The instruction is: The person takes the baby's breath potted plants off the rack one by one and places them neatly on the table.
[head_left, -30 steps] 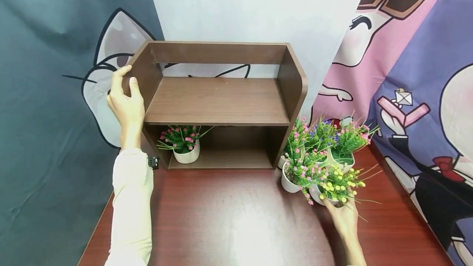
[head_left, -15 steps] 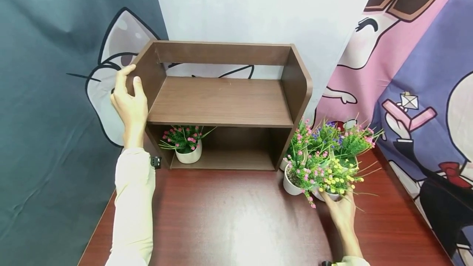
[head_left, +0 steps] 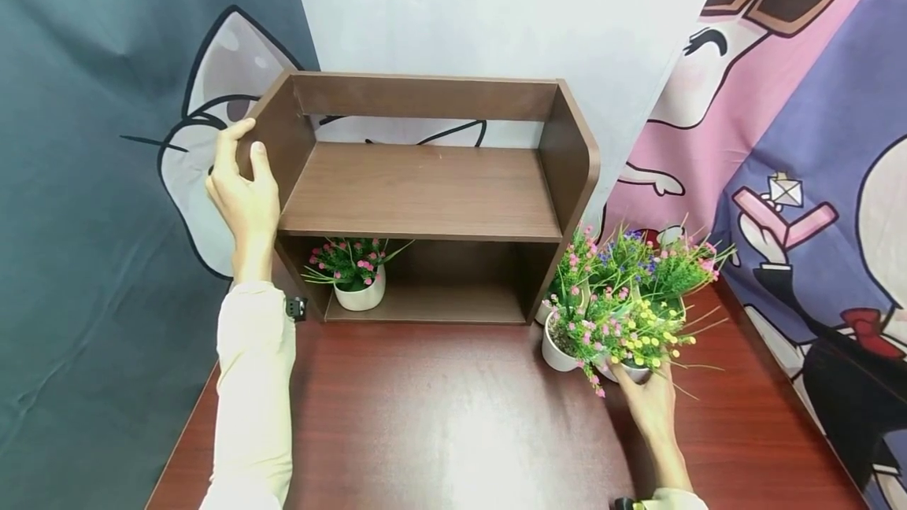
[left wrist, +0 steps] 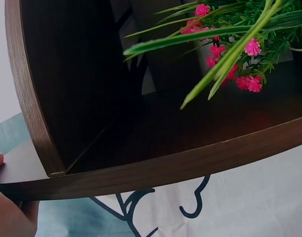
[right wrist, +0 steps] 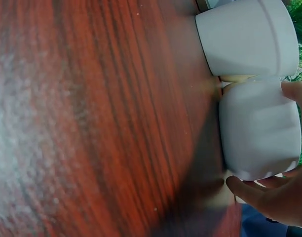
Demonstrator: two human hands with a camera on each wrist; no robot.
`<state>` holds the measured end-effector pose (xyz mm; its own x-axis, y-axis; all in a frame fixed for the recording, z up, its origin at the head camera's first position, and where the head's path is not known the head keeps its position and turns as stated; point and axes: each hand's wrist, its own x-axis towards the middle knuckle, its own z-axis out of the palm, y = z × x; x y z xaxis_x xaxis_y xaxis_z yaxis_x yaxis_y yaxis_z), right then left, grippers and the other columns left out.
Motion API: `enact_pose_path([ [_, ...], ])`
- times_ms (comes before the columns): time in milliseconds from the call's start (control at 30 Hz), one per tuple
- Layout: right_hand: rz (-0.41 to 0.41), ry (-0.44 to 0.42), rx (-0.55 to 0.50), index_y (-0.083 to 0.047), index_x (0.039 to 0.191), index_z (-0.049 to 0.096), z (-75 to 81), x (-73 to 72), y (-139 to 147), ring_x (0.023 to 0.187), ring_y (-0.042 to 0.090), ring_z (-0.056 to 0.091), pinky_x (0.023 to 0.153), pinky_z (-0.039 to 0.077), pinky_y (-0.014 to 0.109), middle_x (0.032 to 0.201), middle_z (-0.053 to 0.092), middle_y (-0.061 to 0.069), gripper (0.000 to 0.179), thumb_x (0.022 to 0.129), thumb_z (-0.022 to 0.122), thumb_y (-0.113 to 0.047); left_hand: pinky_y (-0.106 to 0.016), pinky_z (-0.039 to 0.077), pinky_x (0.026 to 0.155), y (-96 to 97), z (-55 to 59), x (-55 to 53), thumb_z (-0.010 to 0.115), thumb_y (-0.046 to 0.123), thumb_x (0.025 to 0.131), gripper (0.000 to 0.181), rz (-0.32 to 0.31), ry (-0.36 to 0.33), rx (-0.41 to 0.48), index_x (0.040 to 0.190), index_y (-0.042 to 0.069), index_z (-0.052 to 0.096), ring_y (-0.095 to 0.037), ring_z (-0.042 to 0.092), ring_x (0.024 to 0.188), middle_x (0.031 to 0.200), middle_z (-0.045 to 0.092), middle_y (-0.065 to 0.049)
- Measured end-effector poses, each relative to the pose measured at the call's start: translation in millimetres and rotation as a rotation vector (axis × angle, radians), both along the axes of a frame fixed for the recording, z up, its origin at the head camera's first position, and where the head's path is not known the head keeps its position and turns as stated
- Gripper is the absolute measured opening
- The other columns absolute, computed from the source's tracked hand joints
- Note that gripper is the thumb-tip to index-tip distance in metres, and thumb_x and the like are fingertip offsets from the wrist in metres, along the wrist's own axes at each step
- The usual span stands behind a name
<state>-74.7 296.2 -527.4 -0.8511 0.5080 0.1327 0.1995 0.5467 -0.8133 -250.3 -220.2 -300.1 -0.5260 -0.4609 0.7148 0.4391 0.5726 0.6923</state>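
Observation:
My left hand (head_left: 244, 191) grips the left side panel of a brown two-tier wooden shelf (head_left: 425, 187) near its upper edge. In the left wrist view, part of the left hand (left wrist: 13, 217) shows at the panel's edge. Over at the right, my right hand (head_left: 652, 400) holds a white pot (right wrist: 259, 128) of yellow flowers (head_left: 648, 337), thumb and fingers on opposite sides of it. That pot stands on the table beside a white pot (head_left: 557, 349) of pink flowers, their foliage overlapping.
A pink-flowered pot (head_left: 360, 293) stands in the shelf's lower left. Behind the right hand, several more potted plants (head_left: 627, 258) crowd against the shelf's right side on the reddish-brown table (head_left: 397, 400). Printed cartoon cloth (head_left: 779, 140) covers the walls.
The right hand has shifted the yellow-flowered pot slightly back and left, closer to the other plants. The left hand keeps its grip on the shelf.

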Motion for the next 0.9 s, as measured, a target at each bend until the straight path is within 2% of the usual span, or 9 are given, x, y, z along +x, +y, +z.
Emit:
enact_pose_path([
  [267,0.031,-0.020,0.070,-0.001,0.136,0.035,-2.2,-0.9,-0.1,0.109,0.041,0.048,0.088,0.034,0.048,0.123,0.047,0.025,0.070,0.081,0.070,-0.028,-0.023,0.032,0.095,-0.8,0.7,-0.5,0.053,0.010,0.091,0.028,-0.012,-0.005,0.001,0.114,0.020,0.066,-0.002,0.050,0.111,0.115,0.062,0.016],
  [467,0.054,-0.042,0.120,0.011,0.112,0.049,-3.2,1.6,-1.7,0.096,0.043,0.051,0.082,0.036,0.051,0.113,0.049,0.029,0.048,0.082,0.066,-0.023,-0.023,0.033,0.095,-1.4,-0.7,0.7,0.053,0.011,0.091,0.028,-0.005,-0.011,-0.015,0.114,0.021,0.066,-0.003,0.050,0.112,0.116,0.061,0.018],
  [500,0.061,-0.040,0.122,0.012,0.113,0.048,-2.8,2.2,-1.7,0.098,0.043,0.050,0.083,0.036,0.051,0.116,0.046,0.030,0.049,0.082,0.066,-0.021,-0.023,0.033,0.094,-1.3,-0.7,0.8,0.053,0.011,0.091,0.028,-0.005,-0.011,-0.018,0.114,0.021,0.066,-0.003,0.050,0.111,0.116,0.061,0.018],
  [600,0.072,-0.028,0.079,0.007,0.132,0.035,-1.8,4.5,-1.1,0.109,0.040,0.047,0.089,0.035,0.049,0.128,0.040,0.028,0.063,0.082,0.066,-0.017,-0.023,0.033,0.094,-1.2,-0.8,1.4,0.052,0.012,0.092,0.028,-0.005,-0.005,-0.040,0.115,0.019,0.065,-0.004,0.051,0.111,0.116,0.061,0.017],
  [667,0.072,-0.026,0.028,-0.001,0.143,0.020,-0.4,7.9,-0.8,0.116,0.037,0.043,0.092,0.035,0.048,0.138,0.033,0.025,0.078,0.083,0.067,-0.017,-0.024,0.034,0.094,-1.1,-0.8,1.5,0.052,0.011,0.092,0.028,-0.008,0.001,-0.055,0.115,0.017,0.065,-0.005,0.051,0.112,0.117,0.061,0.015],
  [700,0.072,-0.034,0.009,-0.004,0.147,0.010,0.7,10.6,-0.9,0.121,0.038,0.039,0.093,0.034,0.048,0.143,0.026,0.025,0.086,0.084,0.066,-0.019,-0.023,0.034,0.094,-1.0,-0.6,1.6,0.052,0.011,0.092,0.028,-0.011,0.003,-0.052,0.115,0.017,0.065,-0.005,0.051,0.112,0.117,0.062,0.015],
  [800,0.065,-0.065,-0.043,-0.005,0.148,-0.002,4.1,20.4,-2.3,0.123,0.043,0.035,0.091,0.037,0.052,0.146,0.019,0.028,0.094,0.086,0.065,-0.026,-0.023,0.033,0.095,-0.8,0.0,1.1,0.052,0.010,0.091,0.028,-0.014,0.001,-0.034,0.114,0.018,0.066,-0.004,0.051,0.112,0.116,0.062,0.016],
  [900,0.070,-0.110,-0.066,0.001,0.146,-0.006,8.2,32.8,-4.9,0.125,0.048,0.029,0.092,0.036,0.053,0.145,0.013,0.034,0.097,0.087,0.064,-0.031,-0.022,0.033,0.095,-0.9,0.7,0.9,0.052,0.010,0.091,0.028,-0.010,-0.004,-0.015,0.114,0.020,0.066,-0.003,0.051,0.110,0.115,0.062,0.017],
])
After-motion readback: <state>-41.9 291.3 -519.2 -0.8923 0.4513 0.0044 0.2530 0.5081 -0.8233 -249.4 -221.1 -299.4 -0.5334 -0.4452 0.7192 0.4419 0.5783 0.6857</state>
